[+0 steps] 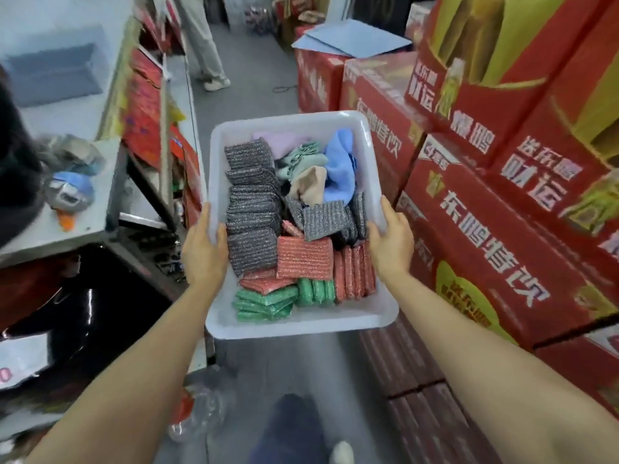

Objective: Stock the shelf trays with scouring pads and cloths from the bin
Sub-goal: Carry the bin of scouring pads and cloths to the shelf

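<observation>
I carry a white plastic bin (301,324) in front of me above the aisle floor. My left hand (202,251) grips its left rim and my right hand (390,241) grips its right rim. Inside lie grey scouring pads (251,209) along the left, red pads (304,257) in the middle and right, and green pads (264,301) near the front. Crumpled cloths (321,165) in blue, mint, purple and beige fill the far end.
Shelving (157,135) with red packaged goods runs along the left, with a white counter (83,226) nearer me. Stacked red drink cartons (485,202) wall the right side. Another person's legs (204,45) stand further up the narrow aisle. My foot (341,452) shows below.
</observation>
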A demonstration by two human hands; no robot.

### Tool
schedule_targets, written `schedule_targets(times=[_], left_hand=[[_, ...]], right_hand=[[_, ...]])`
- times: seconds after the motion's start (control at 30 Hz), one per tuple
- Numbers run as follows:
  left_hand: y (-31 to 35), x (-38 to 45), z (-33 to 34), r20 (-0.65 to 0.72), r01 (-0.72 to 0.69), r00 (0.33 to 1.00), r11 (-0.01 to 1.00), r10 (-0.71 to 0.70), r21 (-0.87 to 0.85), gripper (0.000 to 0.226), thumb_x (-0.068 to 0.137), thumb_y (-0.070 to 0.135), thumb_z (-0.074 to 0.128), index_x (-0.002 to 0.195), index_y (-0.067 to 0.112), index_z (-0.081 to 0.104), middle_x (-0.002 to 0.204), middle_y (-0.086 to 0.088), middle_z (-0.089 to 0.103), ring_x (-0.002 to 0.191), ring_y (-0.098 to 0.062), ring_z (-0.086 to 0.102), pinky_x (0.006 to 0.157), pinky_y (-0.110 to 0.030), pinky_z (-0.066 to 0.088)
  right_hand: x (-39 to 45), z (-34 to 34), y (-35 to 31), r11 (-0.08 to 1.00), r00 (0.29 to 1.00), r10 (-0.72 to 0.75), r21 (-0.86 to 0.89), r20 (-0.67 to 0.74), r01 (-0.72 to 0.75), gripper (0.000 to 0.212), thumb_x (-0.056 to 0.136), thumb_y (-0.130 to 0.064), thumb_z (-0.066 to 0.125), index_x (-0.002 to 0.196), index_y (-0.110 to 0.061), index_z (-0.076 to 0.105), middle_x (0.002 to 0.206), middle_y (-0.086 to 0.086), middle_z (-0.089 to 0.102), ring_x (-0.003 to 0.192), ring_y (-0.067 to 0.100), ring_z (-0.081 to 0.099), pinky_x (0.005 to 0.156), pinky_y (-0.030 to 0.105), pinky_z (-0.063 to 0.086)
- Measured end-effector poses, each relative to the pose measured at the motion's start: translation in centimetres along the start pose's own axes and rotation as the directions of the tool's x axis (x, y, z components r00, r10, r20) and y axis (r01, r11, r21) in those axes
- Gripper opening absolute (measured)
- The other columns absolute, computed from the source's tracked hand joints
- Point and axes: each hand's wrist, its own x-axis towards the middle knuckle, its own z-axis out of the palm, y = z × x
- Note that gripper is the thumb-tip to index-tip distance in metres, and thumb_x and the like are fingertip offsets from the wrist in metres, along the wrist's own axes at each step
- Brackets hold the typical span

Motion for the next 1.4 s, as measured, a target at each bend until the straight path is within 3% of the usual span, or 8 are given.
schedule_targets(times=[0.13, 0.33, 0.53, 0.63, 0.73, 0.97, 1.07, 1.4], left_hand=[[0.4, 5.4, 2.2, -0.043, 0.038, 0.998, 0.998, -0.035, 0.053, 0.050, 0.099, 0.035, 0.048, 0.148, 0.028, 0.038, 0.125, -0.015, 0.061, 0.111, -0.034, 0.058, 0.092, -0.039, 0.044], [-0.4, 13.6, 5.3, -0.055, 0.078, 0.996, 0.995, -0.075, 0.058, 0.051, 0.099, 0.035, 0.047, 0.148, 0.027, 0.037, 0.137, -0.010, 0.056, 0.119, -0.033, 0.055, 0.094, -0.041, 0.044], [-0.3, 22.5, 7.5, -0.058, 0.069, 0.996, 0.994, -0.064, 0.083, 0.050, 0.100, 0.033, 0.046, 0.149, 0.027, 0.037, 0.138, -0.010, 0.055, 0.120, -0.032, 0.054, 0.094, -0.040, 0.043], [-0.2, 26.7, 8.8, -0.066, 0.068, 0.996, 0.996, -0.064, 0.056, 0.050, 0.100, 0.033, 0.048, 0.148, 0.026, 0.037, 0.141, -0.010, 0.053, 0.123, -0.032, 0.052, 0.097, -0.041, 0.042], [-0.4, 30.9, 10.4, -0.101, 0.088, 0.992, 0.994, -0.081, 0.067, 0.051, 0.099, 0.032, 0.049, 0.149, 0.026, 0.036, 0.132, -0.014, 0.059, 0.115, -0.035, 0.056, 0.094, -0.042, 0.044], [-1.5, 41.0, 13.9, -0.180, 0.111, 0.980, 0.986, -0.087, 0.124, 0.050, 0.098, 0.030, 0.051, 0.146, 0.020, 0.042, 0.127, -0.017, 0.062, 0.110, -0.037, 0.059, 0.091, -0.044, 0.046], [-1.5, 44.2, 14.6, -0.210, 0.150, 0.970, 0.982, -0.123, 0.119, 0.050, 0.099, 0.031, 0.051, 0.147, 0.023, 0.041, 0.128, -0.017, 0.061, 0.113, -0.036, 0.057, 0.094, -0.042, 0.044], [-1.4, 55.9, 17.0, -0.255, 0.200, 0.954, 0.970, -0.160, 0.141, 0.049, 0.099, 0.036, 0.049, 0.147, 0.029, 0.039, 0.110, -0.016, 0.065, 0.099, -0.035, 0.061, 0.083, -0.041, 0.047]], right_hand=[[6.3, 3.2, -1.4, 0.999, 1.000, -0.029, 0.014, 0.009, 0.029, 0.055, 0.095, -0.022, 0.055, 0.146, -0.023, 0.037, 0.115, 0.007, 0.054, 0.093, 0.014, 0.050, 0.081, 0.024, 0.037], [15.0, 8.8, -4.1, 0.997, 0.997, -0.059, 0.044, 0.053, 0.056, 0.054, 0.094, -0.020, 0.056, 0.145, -0.023, 0.039, 0.119, 0.008, 0.055, 0.106, 0.022, 0.055, 0.088, 0.029, 0.041], [22.6, 13.5, -7.3, 0.996, 0.997, -0.059, 0.075, 0.046, 0.055, 0.055, 0.094, -0.019, 0.057, 0.145, -0.022, 0.039, 0.113, 0.005, 0.055, 0.092, 0.012, 0.050, 0.081, 0.024, 0.039], [26.5, 15.8, -8.6, 0.994, 0.996, -0.078, 0.075, 0.040, 0.075, 0.053, 0.093, -0.021, 0.057, 0.144, -0.023, 0.041, 0.122, 0.006, 0.056, 0.106, 0.020, 0.056, 0.091, 0.031, 0.044], [30.8, 18.6, -9.8, 0.994, 0.994, -0.091, 0.059, 0.059, 0.088, 0.052, 0.093, -0.022, 0.056, 0.143, -0.023, 0.041, 0.126, 0.007, 0.055, 0.113, 0.025, 0.056, 0.096, 0.039, 0.044], [40.9, 25.5, -13.0, 0.986, 0.982, -0.146, 0.101, 0.121, 0.134, 0.053, 0.091, -0.021, 0.055, 0.143, -0.024, 0.041, 0.123, 0.010, 0.056, 0.109, 0.031, 0.057, 0.093, 0.040, 0.044], [44.5, 27.3, -14.8, 0.979, 0.972, -0.181, 0.117, 0.152, 0.165, 0.053, 0.091, -0.019, 0.056, 0.142, -0.023, 0.043, 0.124, 0.012, 0.055, 0.110, 0.032, 0.056, 0.093, 0.037, 0.043], [54.4, 34.1, -19.7, 0.975, 0.969, -0.191, 0.146, 0.158, 0.169, 0.052, 0.091, -0.017, 0.055, 0.141, -0.025, 0.042, 0.130, 0.012, 0.054, 0.114, 0.034, 0.055, 0.093, 0.041, 0.044]])
